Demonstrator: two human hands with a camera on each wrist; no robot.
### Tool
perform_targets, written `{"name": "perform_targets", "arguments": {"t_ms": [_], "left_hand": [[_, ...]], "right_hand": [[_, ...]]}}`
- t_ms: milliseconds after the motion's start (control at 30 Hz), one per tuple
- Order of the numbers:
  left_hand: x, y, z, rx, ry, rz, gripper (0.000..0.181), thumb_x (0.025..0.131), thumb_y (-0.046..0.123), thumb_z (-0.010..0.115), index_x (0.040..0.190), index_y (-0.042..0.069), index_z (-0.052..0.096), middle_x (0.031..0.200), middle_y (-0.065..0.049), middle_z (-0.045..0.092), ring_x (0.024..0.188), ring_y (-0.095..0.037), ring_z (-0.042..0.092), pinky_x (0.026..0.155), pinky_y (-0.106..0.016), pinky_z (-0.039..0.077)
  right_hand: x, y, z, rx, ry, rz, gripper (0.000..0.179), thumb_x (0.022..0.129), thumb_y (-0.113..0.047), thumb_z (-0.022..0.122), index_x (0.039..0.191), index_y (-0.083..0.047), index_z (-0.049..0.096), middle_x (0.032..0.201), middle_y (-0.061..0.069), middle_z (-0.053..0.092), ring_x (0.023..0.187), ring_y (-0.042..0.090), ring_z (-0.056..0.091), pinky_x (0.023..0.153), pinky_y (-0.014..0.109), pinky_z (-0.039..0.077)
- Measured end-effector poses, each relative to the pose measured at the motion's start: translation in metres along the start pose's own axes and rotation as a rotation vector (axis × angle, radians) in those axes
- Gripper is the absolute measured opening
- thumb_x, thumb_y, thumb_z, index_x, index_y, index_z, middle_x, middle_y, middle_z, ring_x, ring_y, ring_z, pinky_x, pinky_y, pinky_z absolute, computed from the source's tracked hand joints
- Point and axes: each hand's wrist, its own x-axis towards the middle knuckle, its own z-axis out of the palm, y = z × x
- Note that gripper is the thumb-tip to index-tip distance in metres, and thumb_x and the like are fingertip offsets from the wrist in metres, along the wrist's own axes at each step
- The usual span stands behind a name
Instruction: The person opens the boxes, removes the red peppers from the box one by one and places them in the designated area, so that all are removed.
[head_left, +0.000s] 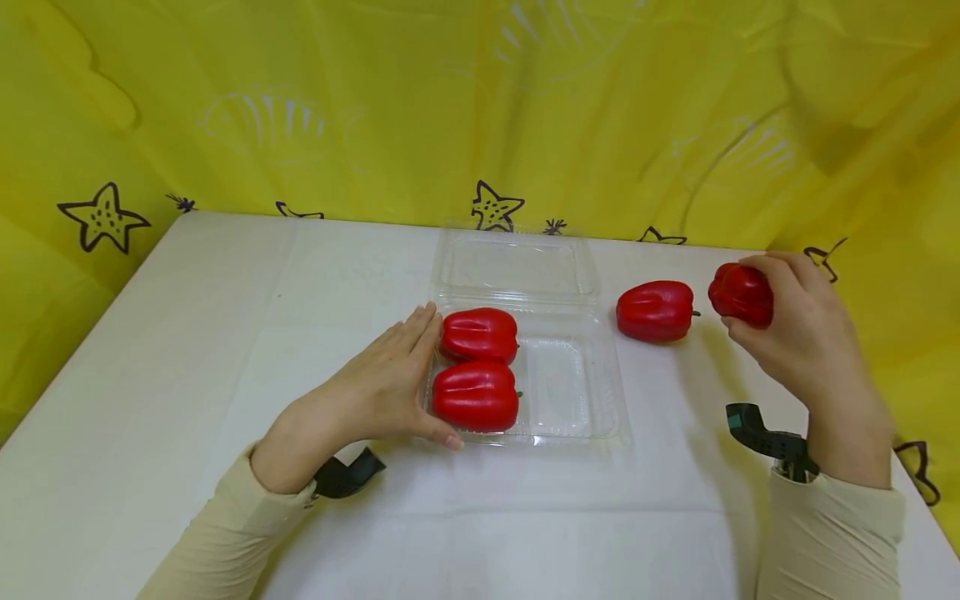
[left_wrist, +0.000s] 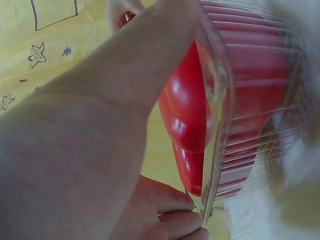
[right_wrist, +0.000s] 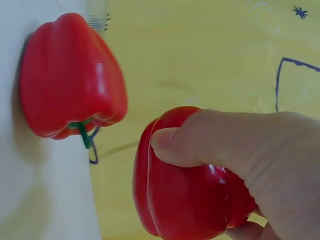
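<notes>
Two red bell peppers, a far one and a near one, lie side by side in the left half of a clear plastic clamshell box. My left hand rests along the box's left side, its fingers at the rim and the thumb at the near corner. In my right hand a third bell pepper is gripped between thumb and fingers, raised over the table. Another bell pepper lies on its side just right of the box, its green stem showing in the right wrist view.
The box's hinged lid lies folded back towards the far edge. Everything stands on a white-covered table. Behind it hangs a yellow curtain printed with stars and fish. Black wrist mounts project from both sleeves.
</notes>
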Motion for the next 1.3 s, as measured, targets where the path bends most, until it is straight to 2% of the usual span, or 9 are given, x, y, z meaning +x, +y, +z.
{"name": "perform_targets", "arguments": {"t_ms": [233,533,767,900,1033,1300], "left_hand": [[0.001,0.000,0.000,0.005,0.002,0.005,0.137,0.061,0.066,0.083,0.157,-0.001,0.014,0.167,-0.017,0.010,0.155,-0.034,0.009,0.123,-0.051,0.021],[0.002,0.000,0.000,0.003,0.005,0.007,0.137,0.061,0.066,0.083,0.157,-0.001,0.013,0.167,-0.017,0.009,0.155,-0.034,0.008,0.124,-0.050,0.020],[0.001,0.000,0.000,0.002,-0.003,-0.004,0.136,0.061,0.066,0.083,0.158,-0.001,0.013,0.167,-0.016,0.009,0.155,-0.034,0.008,0.123,-0.051,0.021],[0.002,0.001,0.000,0.003,0.000,-0.004,0.136,0.061,0.066,0.084,0.158,0.000,0.013,0.167,-0.016,0.009,0.155,-0.033,0.008,0.123,-0.051,0.022],[0.002,0.001,0.000,0.002,-0.006,-0.008,0.136,0.061,0.065,0.084,0.158,0.000,0.013,0.167,-0.016,0.009,0.155,-0.033,0.008,0.123,-0.051,0.022],[0.000,0.000,0.001,-0.008,0.004,-0.011,0.136,0.061,0.066,0.084,0.158,0.000,0.013,0.167,-0.017,0.010,0.155,-0.033,0.008,0.124,-0.050,0.021]], "right_hand": [[0.003,0.012,0.011,0.007,-0.003,0.019,0.063,0.072,0.007,0.078,0.128,0.005,0.049,0.133,0.030,0.043,0.118,0.051,0.038,0.087,0.075,0.043],[0.006,0.022,0.022,-0.001,-0.045,0.038,0.065,0.070,0.011,0.078,0.128,0.007,0.048,0.132,0.032,0.042,0.115,0.052,0.039,0.088,0.075,0.043],[0.005,0.031,0.033,0.006,-0.006,0.005,0.058,0.070,0.010,0.077,0.122,0.009,0.050,0.126,0.033,0.045,0.112,0.053,0.041,0.089,0.074,0.043],[0.006,0.033,0.036,0.011,-0.058,0.061,0.057,0.074,0.004,0.078,0.123,0.008,0.050,0.128,0.033,0.042,0.116,0.053,0.038,0.091,0.075,0.042],[0.007,0.035,0.039,0.025,-0.116,0.103,0.059,0.075,0.004,0.077,0.126,0.007,0.048,0.131,0.033,0.040,0.118,0.053,0.035,0.092,0.076,0.042],[0.009,0.039,0.049,0.044,-0.168,0.106,0.061,0.076,0.007,0.075,0.129,0.008,0.044,0.135,0.035,0.034,0.124,0.053,0.030,0.094,0.077,0.039]]}}
